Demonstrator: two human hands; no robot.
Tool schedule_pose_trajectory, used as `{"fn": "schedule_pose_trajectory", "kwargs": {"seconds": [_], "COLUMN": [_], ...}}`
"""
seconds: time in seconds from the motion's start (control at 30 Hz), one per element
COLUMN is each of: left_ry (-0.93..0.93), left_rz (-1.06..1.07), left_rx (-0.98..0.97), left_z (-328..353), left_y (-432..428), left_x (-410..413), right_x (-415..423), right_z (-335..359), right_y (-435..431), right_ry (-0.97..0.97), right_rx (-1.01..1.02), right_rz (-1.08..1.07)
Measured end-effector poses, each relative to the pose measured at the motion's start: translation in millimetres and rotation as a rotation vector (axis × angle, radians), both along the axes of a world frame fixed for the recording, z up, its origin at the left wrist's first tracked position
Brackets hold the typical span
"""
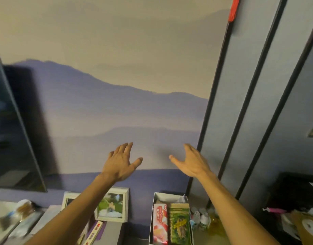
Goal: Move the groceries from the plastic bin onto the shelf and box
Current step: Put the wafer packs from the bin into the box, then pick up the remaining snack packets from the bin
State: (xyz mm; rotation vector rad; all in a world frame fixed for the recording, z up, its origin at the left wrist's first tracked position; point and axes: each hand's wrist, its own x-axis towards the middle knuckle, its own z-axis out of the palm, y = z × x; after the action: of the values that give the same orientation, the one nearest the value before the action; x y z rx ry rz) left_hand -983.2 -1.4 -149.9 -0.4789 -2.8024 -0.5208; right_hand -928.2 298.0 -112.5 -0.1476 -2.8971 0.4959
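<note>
- Both arms raised in front of the mountain-mural wall [102, 106], both hands empty.
- Left hand [119, 162]: back of hand to camera, fingers spread apart, thumb out to the right, gripping nothing.
- Right hand [192, 162]: fingers extended and loosely apart, thumb out to the left, gripping nothing.
- Hands are well apart from each other and high above the groceries.
- White cardboard box [156, 198] sits low centre against the wall, open top.
- Inside the box: red-and-white wafer pack [160, 225] on the left, green printed pack [180, 225] just beside it on the right, the two touching side by side. Crumpled clear wrapper at the box's back right corner, contents unreadable.
- Just right of the box: cluster of small white bottles [200, 218] and a yellowish bottle [215, 221], partly hidden behind the right forearm.
- White picture frame [113, 205] leans on the wall under the left forearm; a long red-and-white pack [94, 232] lies in front of it.
- Dark screen [12, 121] at far left on the wall.
- Bottom left: blurred wrapped items on a white surface, can't identify.
- Grey panels with black strips [254, 96] on the right; red tag [233, 9] at the top.
- Plastic bin: can't tell which item, if any, is it.
</note>
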Motion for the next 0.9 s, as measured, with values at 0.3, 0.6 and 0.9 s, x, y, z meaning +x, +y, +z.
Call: {"fn": "schedule_pose_trajectory", "kwargs": {"seconds": [0.3, 0.6, 0.9], "left_ry": [-0.020, -0.090, -0.183], "left_rz": [0.426, 0.862, 1.140], "left_rx": [0.031, 0.112, 0.239], "left_z": [-16, -59, -142], "left_y": [-129, -281, -445], "left_x": [93, 220, 284], "right_x": [-27, 0, 6], "right_z": [-7, -52, -122], "right_y": [-140, -336, -564], "right_ry": [-0.032, -0.144, -0.284], "right_rx": [-0.064, -0.028, 0.087], "right_rz": [0.440, 0.827, 1.087]}}
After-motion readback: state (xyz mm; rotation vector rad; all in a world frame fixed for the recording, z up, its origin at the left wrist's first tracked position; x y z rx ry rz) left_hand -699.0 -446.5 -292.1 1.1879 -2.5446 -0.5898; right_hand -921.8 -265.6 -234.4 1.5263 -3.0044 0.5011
